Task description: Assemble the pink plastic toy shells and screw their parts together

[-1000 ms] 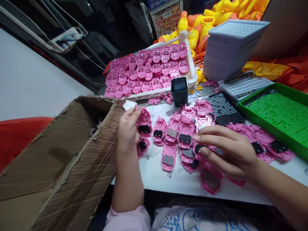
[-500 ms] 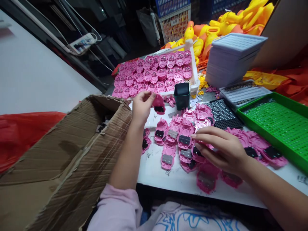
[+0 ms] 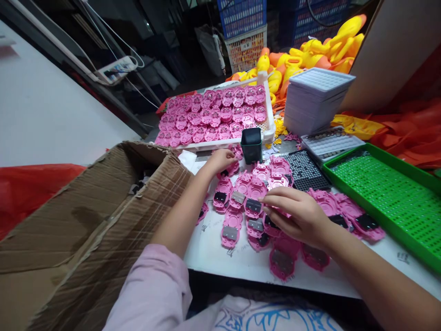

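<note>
My left hand is closed on the edge of a pink plastic casing with a black cover, low over the far side of the group of casings and left of the dark square cup. My right hand hovers above the group with fingers stretched out and thumb a little apart; I see nothing held in it. Its fingertips are nearest to a pink casing with a dark cover. Around it lie several similar casings, some with grey covers, some overlapping.
A white crate full of pink casings stands behind. To the right are a black perforated tray, a green tray and a stack of white trays. An open cardboard box borders the table's left side.
My left hand has lifted a pink casing from the left, carried it away from me and to the right, and lowered it near the dark cup. My right hand has stayed over the casings.
</note>
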Demonstrator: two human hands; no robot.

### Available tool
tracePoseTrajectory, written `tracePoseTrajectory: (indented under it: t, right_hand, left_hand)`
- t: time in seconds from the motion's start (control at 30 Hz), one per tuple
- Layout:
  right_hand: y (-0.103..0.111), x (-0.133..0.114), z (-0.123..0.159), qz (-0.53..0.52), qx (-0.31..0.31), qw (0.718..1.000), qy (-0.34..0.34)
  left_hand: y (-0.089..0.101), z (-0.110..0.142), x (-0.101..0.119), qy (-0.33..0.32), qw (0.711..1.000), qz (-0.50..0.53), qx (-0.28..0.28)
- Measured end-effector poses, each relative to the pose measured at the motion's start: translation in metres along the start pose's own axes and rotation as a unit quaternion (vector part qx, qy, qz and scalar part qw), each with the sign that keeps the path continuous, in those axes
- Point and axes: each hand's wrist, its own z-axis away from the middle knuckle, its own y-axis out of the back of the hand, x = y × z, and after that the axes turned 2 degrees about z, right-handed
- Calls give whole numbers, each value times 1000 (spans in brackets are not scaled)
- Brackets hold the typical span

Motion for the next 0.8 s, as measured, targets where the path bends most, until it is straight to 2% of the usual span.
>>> tracePoseTrajectory:
  t: [0.13,0.3,0.4,0.53,0.63,0.8]
  right_hand:
    - [0,2,1,7,-6,1000,-3]
    - [0,0,0,15,-8,1000,11]
    - [0,-2,-1,15,-17,1000,15]
    - [-2,0,0,20,-26,999,18]
    - [-6,2,1,35,-32,999,15]
    - [-7,4,2,64,-29,996,53]
  left_hand:
    - [-5,3,-7,8,999,-45,-9]
    - [1,11,-12,25,994,-102,-7]
    - [3,14,-3,-4,992,-126,-11]
    - [1,14,15,-36,984,-161,-67]
    - [2,12,24,-25,977,-185,-104]
    - [6,9,28,12,970,-206,-125]
